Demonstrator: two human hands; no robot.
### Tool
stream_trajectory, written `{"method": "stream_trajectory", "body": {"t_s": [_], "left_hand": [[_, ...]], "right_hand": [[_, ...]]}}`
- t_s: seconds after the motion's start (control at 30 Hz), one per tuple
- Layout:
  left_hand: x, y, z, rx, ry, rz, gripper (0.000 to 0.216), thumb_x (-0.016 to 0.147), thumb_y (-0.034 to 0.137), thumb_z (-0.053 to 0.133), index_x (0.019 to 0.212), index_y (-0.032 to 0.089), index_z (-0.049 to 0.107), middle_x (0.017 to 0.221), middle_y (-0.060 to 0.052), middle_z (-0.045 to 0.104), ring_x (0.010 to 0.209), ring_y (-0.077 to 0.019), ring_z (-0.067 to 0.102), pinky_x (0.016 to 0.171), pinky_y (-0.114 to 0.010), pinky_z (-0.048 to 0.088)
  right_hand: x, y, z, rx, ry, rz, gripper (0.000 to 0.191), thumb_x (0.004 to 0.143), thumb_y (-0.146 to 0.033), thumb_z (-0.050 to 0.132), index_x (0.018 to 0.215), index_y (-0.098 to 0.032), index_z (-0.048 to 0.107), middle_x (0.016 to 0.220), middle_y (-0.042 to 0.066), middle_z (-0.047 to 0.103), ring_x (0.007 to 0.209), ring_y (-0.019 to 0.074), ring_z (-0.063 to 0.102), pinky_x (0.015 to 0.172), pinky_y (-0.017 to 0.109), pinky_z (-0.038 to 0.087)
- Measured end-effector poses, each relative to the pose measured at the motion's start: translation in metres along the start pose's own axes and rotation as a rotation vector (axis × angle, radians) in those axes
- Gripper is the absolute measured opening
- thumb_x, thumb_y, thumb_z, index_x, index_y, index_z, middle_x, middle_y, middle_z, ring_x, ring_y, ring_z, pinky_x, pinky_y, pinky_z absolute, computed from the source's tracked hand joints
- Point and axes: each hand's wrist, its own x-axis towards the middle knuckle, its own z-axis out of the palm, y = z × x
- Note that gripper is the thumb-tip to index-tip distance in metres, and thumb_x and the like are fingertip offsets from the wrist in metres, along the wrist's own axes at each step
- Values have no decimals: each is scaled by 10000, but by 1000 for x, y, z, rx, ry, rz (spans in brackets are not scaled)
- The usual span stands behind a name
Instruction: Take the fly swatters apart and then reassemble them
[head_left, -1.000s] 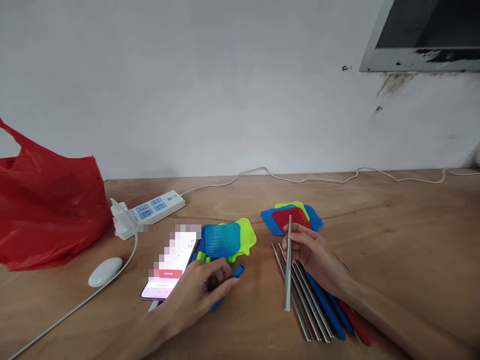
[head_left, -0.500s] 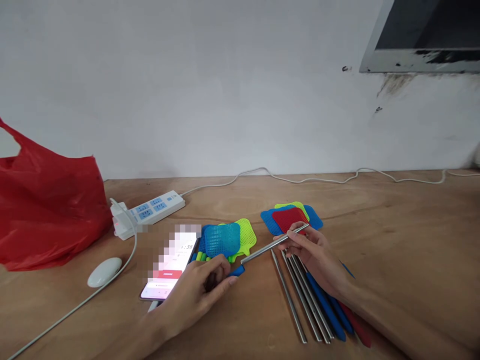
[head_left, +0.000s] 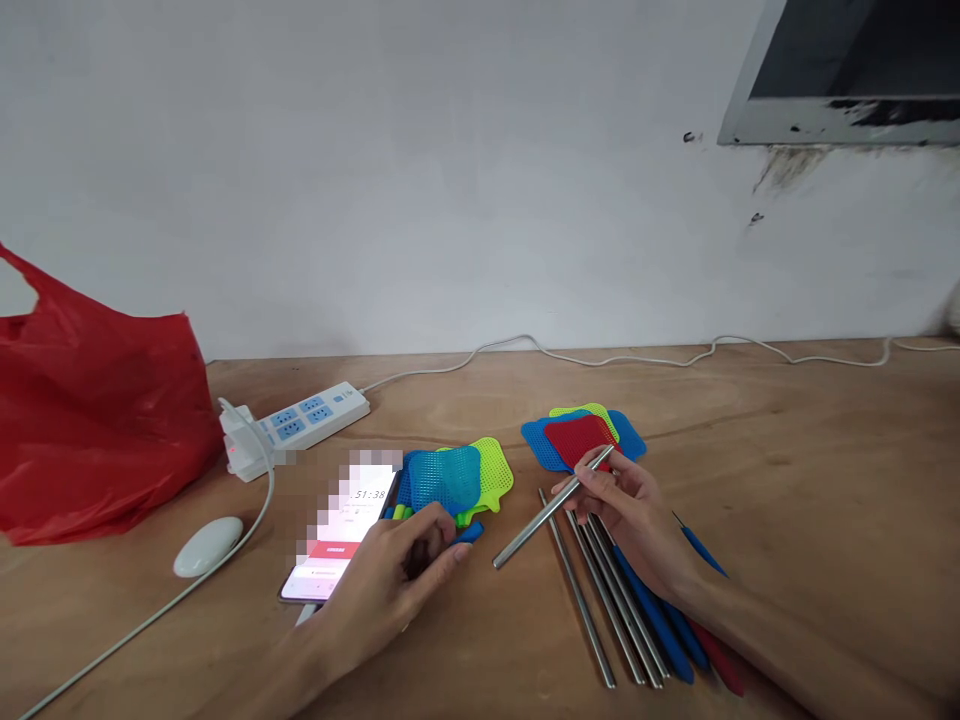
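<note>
In my right hand (head_left: 622, 500) a metal tube (head_left: 534, 524) is pinched between thumb and fingers, slanting down to the left. My left hand (head_left: 397, 570) grips a blue plastic piece (head_left: 470, 533), whose end sticks out past the fingertips; the rest is hidden. A gap separates the tube's lower end from this piece. Under and beside my right hand lie several metal tubes (head_left: 581, 600) and blue handles (head_left: 656, 620), plus a red handle (head_left: 716, 655). Beyond my left hand are blue and yellow-green mesh fly swatter heads (head_left: 445, 480); another pile, topped by a red mesh head (head_left: 574, 440), lies behind my right hand.
A lit phone (head_left: 345, 540) lies left of my left hand. Farther left are a white power strip (head_left: 330, 415) with a cable, a white oval object (head_left: 208, 547) and a red plastic bag (head_left: 105, 410). The wall (head_left: 450, 180) closes off the table's back.
The metal tube's lower end has come away from the blue piece and tilted downward, toward me. Both hands stay in nearly the same places.
</note>
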Motion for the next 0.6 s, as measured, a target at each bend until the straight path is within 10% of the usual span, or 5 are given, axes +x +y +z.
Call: {"method": "stream_trajectory", "body": {"t_s": [0.6], "left_hand": [[0, -4, 1, 37, -66, 48, 227, 999, 381, 512, 841, 218, 533, 590, 84, 400, 512, -112, 373, 501, -231, 269]], "right_hand": [[1, -2, -1, -9, -5, -13, 271, 765, -423, 818, 799, -213, 650, 708, 11, 735, 697, 202, 708, 577, 281, 487]]}}
